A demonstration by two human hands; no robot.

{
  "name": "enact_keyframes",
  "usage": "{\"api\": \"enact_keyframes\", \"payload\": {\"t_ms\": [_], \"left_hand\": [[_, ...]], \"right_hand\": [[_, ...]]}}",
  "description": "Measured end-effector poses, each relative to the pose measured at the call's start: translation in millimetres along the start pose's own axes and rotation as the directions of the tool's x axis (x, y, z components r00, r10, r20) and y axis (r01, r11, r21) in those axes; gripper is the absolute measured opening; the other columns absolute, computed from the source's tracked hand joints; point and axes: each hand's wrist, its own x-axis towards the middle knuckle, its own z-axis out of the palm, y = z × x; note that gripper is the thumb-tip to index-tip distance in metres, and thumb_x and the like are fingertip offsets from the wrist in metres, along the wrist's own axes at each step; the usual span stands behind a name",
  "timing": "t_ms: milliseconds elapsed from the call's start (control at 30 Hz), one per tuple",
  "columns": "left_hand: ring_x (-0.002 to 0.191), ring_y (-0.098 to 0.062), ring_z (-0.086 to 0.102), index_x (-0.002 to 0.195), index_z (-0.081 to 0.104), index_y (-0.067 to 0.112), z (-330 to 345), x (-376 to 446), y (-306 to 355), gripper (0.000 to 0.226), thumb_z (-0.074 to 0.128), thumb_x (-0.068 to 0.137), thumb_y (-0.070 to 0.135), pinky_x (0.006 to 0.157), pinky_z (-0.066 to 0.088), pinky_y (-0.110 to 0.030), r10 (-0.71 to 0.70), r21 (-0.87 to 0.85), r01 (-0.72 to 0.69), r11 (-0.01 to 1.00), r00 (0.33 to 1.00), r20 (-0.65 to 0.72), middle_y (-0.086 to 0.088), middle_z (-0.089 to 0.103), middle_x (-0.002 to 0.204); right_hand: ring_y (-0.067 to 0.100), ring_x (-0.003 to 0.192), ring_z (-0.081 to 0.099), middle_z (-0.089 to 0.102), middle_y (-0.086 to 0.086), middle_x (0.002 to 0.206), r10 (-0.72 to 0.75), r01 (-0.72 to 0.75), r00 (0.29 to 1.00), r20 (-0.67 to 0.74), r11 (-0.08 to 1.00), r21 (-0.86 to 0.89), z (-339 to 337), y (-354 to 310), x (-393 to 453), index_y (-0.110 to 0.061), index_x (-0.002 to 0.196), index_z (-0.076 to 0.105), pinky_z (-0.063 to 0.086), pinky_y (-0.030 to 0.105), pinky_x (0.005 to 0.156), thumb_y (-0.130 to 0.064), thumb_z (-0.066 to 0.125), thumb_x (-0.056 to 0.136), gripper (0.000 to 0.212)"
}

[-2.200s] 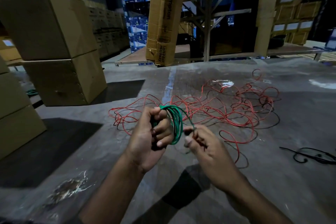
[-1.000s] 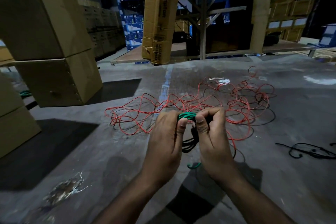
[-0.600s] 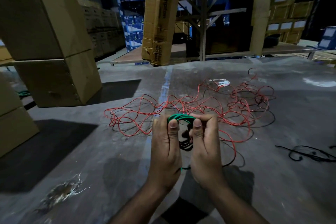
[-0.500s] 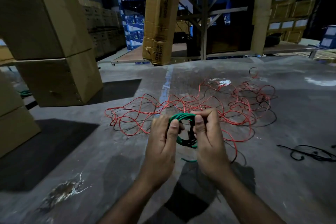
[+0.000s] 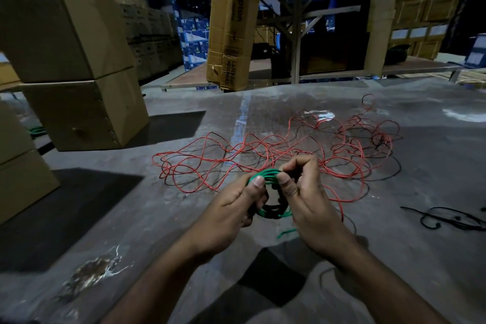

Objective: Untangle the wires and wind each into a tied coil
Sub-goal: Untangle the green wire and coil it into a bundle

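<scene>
A small green wire coil (image 5: 268,175) is held over the grey floor between both hands. My left hand (image 5: 236,201) grips its left side with the thumb on top. My right hand (image 5: 307,192) pinches the right side, fingers curled over the top. A short green tail (image 5: 285,232) hangs loose below the coil. Behind my hands a loose tangle of red wire (image 5: 276,150) sprawls on the floor, with dark wire mixed into it. Parts of the coil are hidden by my fingers.
Stacked cardboard boxes (image 5: 73,66) stand at the left, a tall carton (image 5: 231,21) and a metal rack (image 5: 297,34) behind. A black wire (image 5: 447,218) lies on the floor at the right. A pale stain (image 5: 92,271) marks the floor near left.
The coil went from hanging off my left fingers, with my right hand pinching the wire end, to being gripped by both hands close together. The green tail now hangs below.
</scene>
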Motion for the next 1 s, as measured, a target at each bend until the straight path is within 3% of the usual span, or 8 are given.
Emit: {"api": "enact_keyframes", "payload": {"t_ms": [200, 300, 433, 533, 633, 733, 867, 1000], "left_hand": [[0.058, -0.002, 0.029, 0.1, 0.047, 0.013, 10.7, -4.7, -5.1, 0.036, 0.042, 0.098, 0.048, 0.053, 0.025, -0.019, -0.04, -0.348, -0.008, 0.938, 0.99, -0.133, 0.011, 0.041, 0.069], [0.056, -0.002, 0.029, 0.089, 0.046, 0.017, 17.2, -6.4, -8.8, 0.03, 0.045, 0.096, 0.045, 0.051, 0.025, -0.017, -0.011, -0.425, -0.072, 0.902, 0.982, -0.189, 0.011, 0.043, 0.068], [0.056, -0.002, 0.031, 0.09, 0.051, 0.02, 26.3, -7.5, -16.8, 0.026, 0.044, 0.093, 0.044, 0.05, 0.03, -0.016, 0.002, -0.436, -0.125, 0.891, 0.962, -0.271, 0.01, 0.045, 0.07], [0.055, -0.002, 0.032, 0.075, 0.059, 0.033, 30.6, -7.7, -16.8, 0.027, 0.043, 0.095, 0.045, 0.05, 0.032, -0.016, 0.003, -0.456, -0.139, 0.879, 0.958, -0.287, 0.01, 0.045, 0.07], [0.054, -0.003, 0.03, 0.07, 0.059, 0.035, 31.7, -6.9, -16.0, 0.03, 0.043, 0.095, 0.042, 0.049, 0.031, -0.016, 0.002, -0.487, -0.169, 0.857, 0.946, -0.324, 0.009, 0.044, 0.07], [0.054, -0.004, 0.03, 0.071, 0.056, 0.032, 31.7, -5.3, -17.2, 0.029, 0.043, 0.096, 0.041, 0.05, 0.031, -0.017, 0.009, -0.507, -0.207, 0.837, 0.931, -0.365, 0.008, 0.044, 0.069], [0.056, -0.005, 0.033, 0.073, 0.058, 0.032, 36.2, -4.5, -17.7, 0.029, 0.043, 0.095, 0.044, 0.052, 0.033, -0.019, 0.024, -0.467, -0.236, 0.852, 0.909, -0.416, 0.007, 0.045, 0.071], [0.057, -0.005, 0.04, 0.079, 0.065, 0.032, 44.4, -5.1, -21.5, 0.03, 0.049, 0.091, 0.055, 0.055, 0.038, -0.019, 0.011, -0.461, -0.243, 0.853, 0.893, -0.45, 0.006, 0.052, 0.073]], "right_hand": [[0.007, 0.076, 0.059, 0.058, -0.012, 0.084, 0.035, -0.028, 0.999, -0.035, 0.982, 0.186, -2.2, 5.7, 0.2, -0.02, 0.098, 0.046, 0.048, 0.022, 0.071, -0.03, 0.048, 0.097, 0.01], [0.016, 0.074, 0.063, 0.06, 0.017, 0.086, 0.169, -0.117, 0.982, -0.088, 0.9, 0.42, 2.0, 5.4, -1.1, -0.01, 0.096, 0.046, 0.052, 0.025, 0.069, -0.028, 0.051, 0.098, 0.019], [0.014, 0.067, 0.063, 0.065, 0.009, 0.081, 0.34, -0.156, 0.923, -0.182, 0.761, 0.63, 13.4, 3.1, -3.6, -0.01, 0.092, 0.052, 0.051, 0.023, 0.063, -0.025, 0.059, 0.086, 0.018], [0.018, 0.07, 0.065, 0.068, 0.008, 0.082, 0.339, -0.119, 0.897, -0.282, 0.802, 0.585, 16.6, 8.0, -5.5, -0.016, 0.085, 0.062, 0.053, 0.026, 0.065, -0.024, 0.065, 0.085, 0.008], [0.019, 0.076, 0.066, 0.07, 0.003, 0.081, 0.199, -0.082, 0.906, -0.374, 0.948, 0.307, 17.8, 10.9, -10.3, -0.027, 0.082, 0.068, 0.053, 0.032, 0.069, -0.029, 0.063, 0.09, 0.01], [0.006, 0.094, 0.069, 0.074, -0.013, 0.095, 0.091, -0.043, 0.911, -0.402, 0.991, 0.128, 21.3, 9.6, -15.3, -0.029, 0.097, 0.072, 0.05, 0.018, 0.079, -0.032, 0.054, 0.099, 0.018], [0.007, 0.115, 0.063, 0.07, -0.013, 0.119, 0.173, -0.082, 0.932, -0.319, 0.956, 0.281, 27.7, 5.7, -18.7, -0.025, 0.12, 0.066, 0.048, 0.018, 0.094, -0.053, 0.052, 0.091, 0.042], [0.015, 0.108, 0.068, 0.074, -0.003, 0.113, 0.212, -0.065, 0.919, -0.334, 0.913, 0.402, 29.9, 0.8, -12.9, -0.019, 0.118, 0.067, 0.052, 0.024, 0.091, -0.026, 0.068, 0.09, 0.029]]}}
